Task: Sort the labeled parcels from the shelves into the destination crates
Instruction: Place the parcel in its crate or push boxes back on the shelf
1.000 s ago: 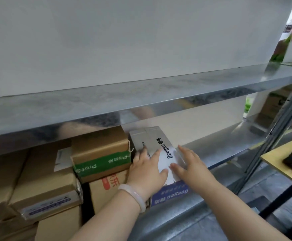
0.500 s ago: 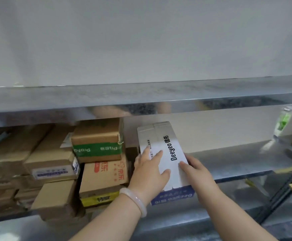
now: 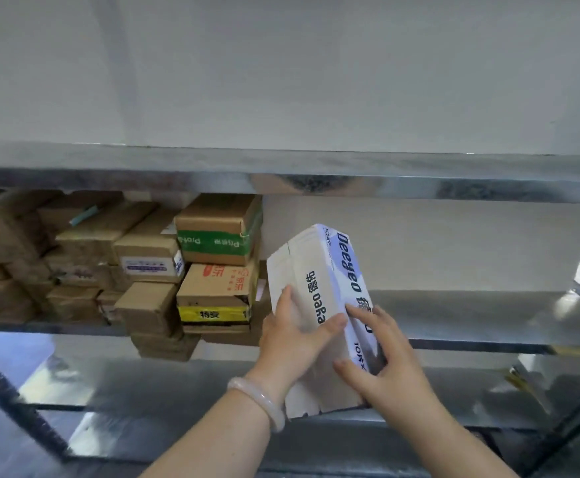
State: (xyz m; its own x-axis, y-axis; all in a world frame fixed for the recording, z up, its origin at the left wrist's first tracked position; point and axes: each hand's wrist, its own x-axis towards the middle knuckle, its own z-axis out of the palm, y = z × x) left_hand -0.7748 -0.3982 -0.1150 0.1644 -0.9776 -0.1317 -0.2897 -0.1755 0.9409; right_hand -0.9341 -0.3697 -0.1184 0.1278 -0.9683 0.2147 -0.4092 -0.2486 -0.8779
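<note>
Two hands held one parcel in the head view, the only view recorded. The white box (image 3: pixel 319 305), printed with blue "Deeyeo" lettering, was tilted, its far end raised toward the back wall and its near end low at the front lip of the metal shelf (image 3: pixel 471 315); whether that near end touched the shelf edge could not be told. The left hand (image 3: pixel 295 336), a pale bangle (image 3: pixel 257 401) on its wrist, lay spread over the box's broad top face, thumb reaching toward the ridge. The right hand (image 3: pixel 381 360) clasped the blue-printed side, fingers splayed along it. Both hands closed on the box rather than hanging loose; the split grip, one on top and one at the side, looked suited to steadying a long carton while it cleared the shelf, and the tilt probably kept it under the upper shelf (image 3: pixel 281 174). To the left on the same shelf sat a stack of brown cartons (image 3: pixel 116 270), packed close. Nearest the white box were a carton with green tape (image 3: pixel 218 229) on top and one with red print and a yellow strip (image 3: pixel 216 291) beneath it. Their labels were too small to read. No destination crate showed, so the sorting drop lay ahead; judged early in this parcel's cycle.
</note>
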